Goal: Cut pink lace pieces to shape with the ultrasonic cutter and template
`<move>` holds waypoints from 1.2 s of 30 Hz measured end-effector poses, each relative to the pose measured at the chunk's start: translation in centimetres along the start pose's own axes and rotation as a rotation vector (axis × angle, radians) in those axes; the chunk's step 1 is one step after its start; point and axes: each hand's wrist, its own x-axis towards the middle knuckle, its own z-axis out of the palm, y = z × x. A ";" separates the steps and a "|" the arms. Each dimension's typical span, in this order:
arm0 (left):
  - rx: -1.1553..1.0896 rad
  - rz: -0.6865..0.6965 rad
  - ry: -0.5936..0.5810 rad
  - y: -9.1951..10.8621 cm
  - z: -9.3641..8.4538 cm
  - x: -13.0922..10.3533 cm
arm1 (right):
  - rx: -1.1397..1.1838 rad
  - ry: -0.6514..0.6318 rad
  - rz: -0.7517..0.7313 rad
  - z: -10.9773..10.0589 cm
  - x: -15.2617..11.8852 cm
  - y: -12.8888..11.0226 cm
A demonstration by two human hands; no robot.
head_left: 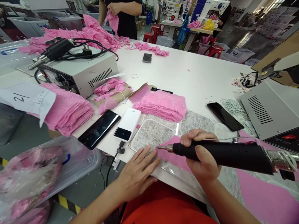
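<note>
My right hand [203, 155] is wrapped round a thick black handpiece [224, 154] with a pointed metal tip and a cable fitting at its back end. It lies nearly level, tip pointing left. The tip touches or hovers just over the left corner of a pink fabric piece [174, 152]; I cannot tell which. My left hand [137, 174] lies flat with fingers spread at the table's front edge, fingertips beside the tip and the fabric's corner. Under the fabric is a grey patterned sheet [156, 132] with a clear cover. Behind it sits a stack of pink lace pieces [161, 105].
A white power bank [127, 124] and a dark phone [99, 129] lie left; another phone [225, 116] lies right. Grey control boxes [79, 70] [271, 107] flank the work area. More pink stacks [67, 109] sit left. A co-worker [123, 15] handles pink fabric across the table.
</note>
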 end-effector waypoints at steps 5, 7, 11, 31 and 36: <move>0.004 0.010 0.005 -0.1 0.1 0.0 | -0.018 -0.017 0.004 0.1 -0.1 0.5; 0.015 0.013 0.008 -0.2 0.1 0.0 | -0.009 -0.014 -0.007 0.1 0.1 0.4; 0.032 0.017 0.021 -0.2 0.0 0.1 | 0.009 0.105 -0.052 -1.3 1.5 -0.3; 0.030 0.053 0.111 -0.7 1.0 1.4 | -0.103 0.379 -0.101 -7.9 2.0 -0.2; 0.026 0.052 0.105 -0.5 0.9 1.4 | -0.098 0.354 -0.104 -8.1 1.9 0.0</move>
